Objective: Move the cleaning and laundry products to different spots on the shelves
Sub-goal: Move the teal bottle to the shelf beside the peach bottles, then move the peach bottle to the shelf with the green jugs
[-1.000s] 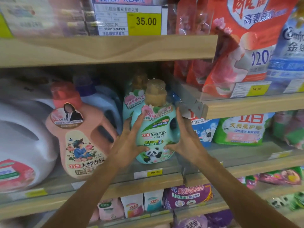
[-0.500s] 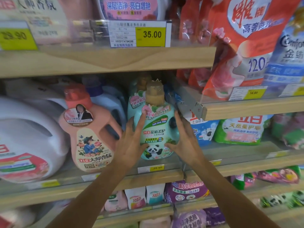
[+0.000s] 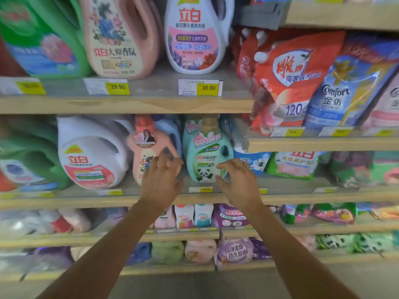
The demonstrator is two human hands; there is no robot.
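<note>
head view: teal panda bottle stands upright on the middle shelf, between the two hands. left hand: fingers spread loose, empty, in front of a pink bottle. right hand: half-curled, empty; fingertips at the bottle's lower right, contact unclear. judgement: this bottle looks set down, other products remain. count: two teal bottles (second just behind), one pink beside them.
</note>
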